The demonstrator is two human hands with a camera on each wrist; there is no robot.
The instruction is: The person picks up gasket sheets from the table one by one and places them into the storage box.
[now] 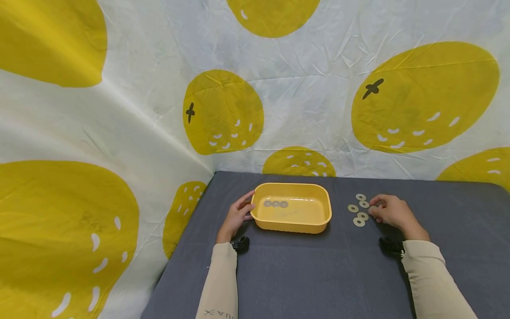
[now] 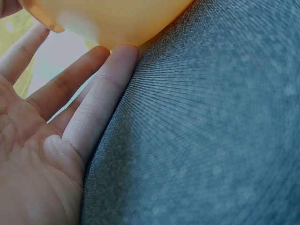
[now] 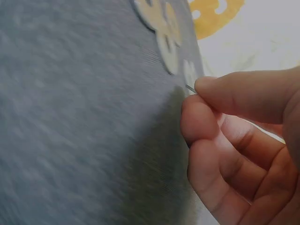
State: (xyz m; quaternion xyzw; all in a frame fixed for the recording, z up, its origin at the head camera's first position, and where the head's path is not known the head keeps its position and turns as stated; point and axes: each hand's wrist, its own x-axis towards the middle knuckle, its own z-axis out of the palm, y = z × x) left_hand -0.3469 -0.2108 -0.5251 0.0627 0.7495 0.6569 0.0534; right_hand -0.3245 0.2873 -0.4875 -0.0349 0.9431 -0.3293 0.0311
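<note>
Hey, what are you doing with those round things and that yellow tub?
A person is handling flat rings with holes in the middle. The right hand pinches one ring between thumb and finger, just above or at the dark table; I can't tell which. The left hand touches the left end of the yellow tub. Three rings lie in a row inside the tub, and five more rings lie on the table beside the right hand.

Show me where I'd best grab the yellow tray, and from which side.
The tray is probably best gripped by its raised short end walls, coming from left and right: it sits open side up, long side across, and the left hand touches one such end.
</note>
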